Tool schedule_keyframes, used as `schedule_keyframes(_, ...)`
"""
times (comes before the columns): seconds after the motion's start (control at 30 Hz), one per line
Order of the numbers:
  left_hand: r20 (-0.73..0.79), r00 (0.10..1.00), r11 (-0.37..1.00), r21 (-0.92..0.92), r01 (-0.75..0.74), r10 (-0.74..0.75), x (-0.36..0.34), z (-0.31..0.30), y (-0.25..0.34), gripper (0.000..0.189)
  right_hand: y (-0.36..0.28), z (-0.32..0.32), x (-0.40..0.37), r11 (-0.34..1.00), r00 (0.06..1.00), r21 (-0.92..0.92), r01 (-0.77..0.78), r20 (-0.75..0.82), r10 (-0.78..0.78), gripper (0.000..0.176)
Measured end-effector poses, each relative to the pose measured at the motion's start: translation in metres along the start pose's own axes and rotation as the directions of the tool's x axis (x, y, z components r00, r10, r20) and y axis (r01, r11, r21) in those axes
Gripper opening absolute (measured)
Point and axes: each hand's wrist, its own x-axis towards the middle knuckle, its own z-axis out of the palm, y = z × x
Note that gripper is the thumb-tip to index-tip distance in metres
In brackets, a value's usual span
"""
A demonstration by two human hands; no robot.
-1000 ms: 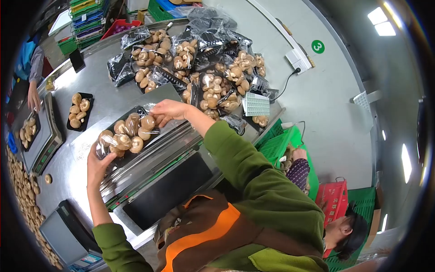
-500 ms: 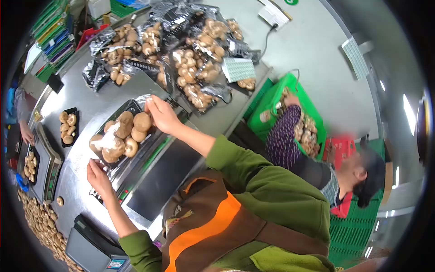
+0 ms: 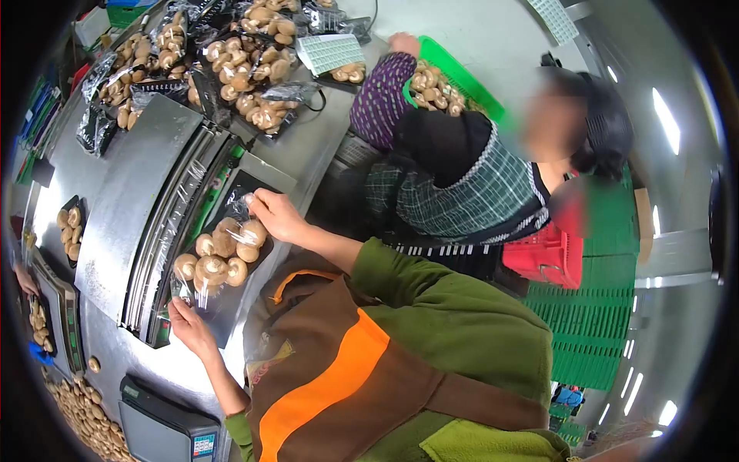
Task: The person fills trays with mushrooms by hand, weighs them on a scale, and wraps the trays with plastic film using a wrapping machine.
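Observation:
Several brown mushrooms (image 3: 223,250) sit in a pack under clear plastic film (image 3: 212,300), in front of my body at the near side of a wrapping machine (image 3: 181,208) with long rollers. My right hand (image 3: 281,215) is closed at the pack's upper end, pinching the film there. At the lower end my left hand (image 3: 191,327) pinches the film too. The film looks stretched between both hands, shining over the caps. Most of the tray beneath the mushrooms is hard to make out.
Many packed mushroom trays (image 3: 250,73) are heaped on the table's far side. A co-worker (image 3: 454,154) is close on my right, one hand by a green crate (image 3: 462,77) of mushrooms. A scale (image 3: 169,423) and loose mushrooms (image 3: 88,416) lie on the left.
Both my hands have brought the mushroom pack off the machine's far side, across the rollers toward my body. My view has shifted, and the co-worker appears nearer and further up in it.

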Motion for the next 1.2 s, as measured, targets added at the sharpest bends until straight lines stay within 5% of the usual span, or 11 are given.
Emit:
schedule_keyframes(0.07,0.022,0.999,0.999,0.04,0.037,-0.038,-0.009,0.007,0.002,0.04,0.008,-0.003,-0.014,0.992,0.999,-0.113,-0.052,-0.02,0.05,0.031)
schedule_keyframes(0.27,0.001,0.962,0.833,0.5,-0.237,0.272,-0.005,0.002,-0.019,0.034,0.06,-0.048,-0.027,0.969,0.98,-0.243,-0.043,-0.2,-0.006,0.03)
schedule_keyframes(0.43,0.03,0.892,0.658,0.664,-0.355,0.451,0.018,0.042,-0.029,0.028,0.116,-0.002,-0.026,0.984,0.891,-0.14,-0.107,-0.453,0.033,0.027)
schedule_keyframes(0.53,0.239,0.864,0.584,0.654,-0.48,0.443,0.023,0.065,-0.025,0.017,0.134,0.027,-0.035,0.964,0.875,0.149,-0.221,-0.407,0.264,0.04)
schedule_keyframes(0.57,0.276,0.897,0.574,0.695,-0.434,0.344,0.021,0.066,-0.02,0.012,0.131,0.031,-0.041,0.688,0.841,0.668,-0.281,-0.174,0.513,0.041)
schedule_keyframes(0.6,0.284,0.89,0.568,0.691,-0.447,0.355,0.024,0.071,-0.025,0.012,0.111,0.033,-0.047,0.162,0.803,0.94,-0.302,0.159,0.575,0.042)
schedule_keyframes(0.63,0.282,0.914,0.881,0.291,-0.372,0.293,0.025,0.074,-0.034,0.013,0.075,0.021,-0.063,0.095,0.864,0.927,-0.362,0.295,0.407,0.038)
schedule_keyframes(0.67,0.278,0.933,0.967,-0.179,-0.184,0.229,0.026,0.077,-0.043,0.017,0.037,0.007,-0.079,0.057,0.882,0.897,-0.438,0.417,0.219,0.034)
schedule_keyframes(0.8,0.426,0.854,0.934,-0.314,-0.17,0.298,-0.002,0.037,-0.046,0.017,-0.019,-0.006,-0.095,0.166,0.762,0.782,-0.6,0.622,-0.18,0.031)
schedule_keyframes(1.03,0.705,0.709,0.73,-0.466,0.501,-0.037,-0.08,-0.035,0.008,0.02,-0.021,-0.009,-0.089,0.518,0.544,0.642,-0.565,0.762,-0.351,0.027)
schedule_keyframes(1.2,0.771,0.631,0.627,-0.451,0.635,-0.084,-0.093,-0.026,0.028,0.024,0.016,0.006,-0.034,0.793,0.402,0.564,0.229,0.687,-0.605,0.024)
